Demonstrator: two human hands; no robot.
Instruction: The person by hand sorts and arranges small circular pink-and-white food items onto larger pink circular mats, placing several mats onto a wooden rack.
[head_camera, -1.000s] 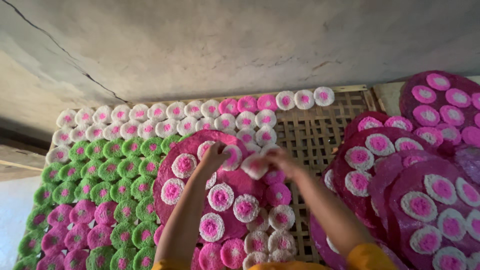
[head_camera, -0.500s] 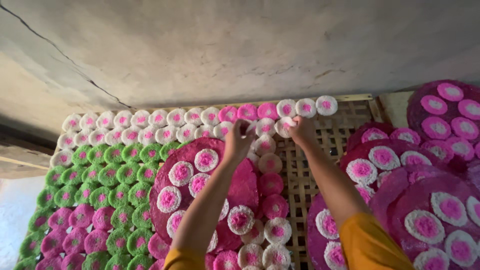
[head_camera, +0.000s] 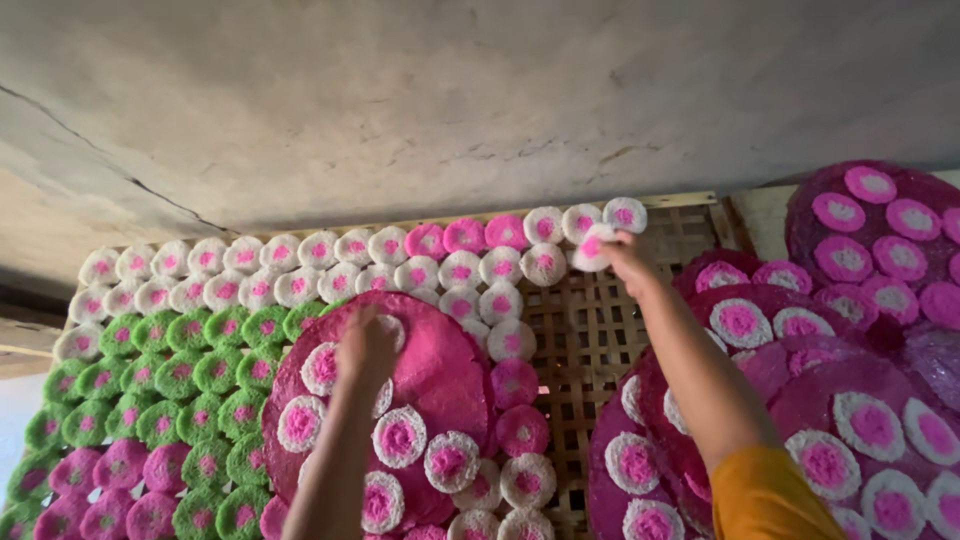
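**Discs on the lattice rack**

Nearest you, your left hand (head_camera: 366, 350) lies palm down on the round magenta tray (head_camera: 440, 375), fingers curled over a white-rimmed disc; you cannot tell whether it grips. The tray sits on the bamboo lattice rack (head_camera: 590, 340). Bare lattice shows just right of the tray. Farther, your right hand (head_camera: 625, 255) pinches a white disc with a pink centre (head_camera: 592, 247) over the rack's far edge, just beside the back row.

Both arms stretched forward, hands apart.
The left hand (head_camera: 366, 347) lies palm down with fingers curled; the right hand (head_camera: 622, 256) reaches farther, fingertips pinched together.
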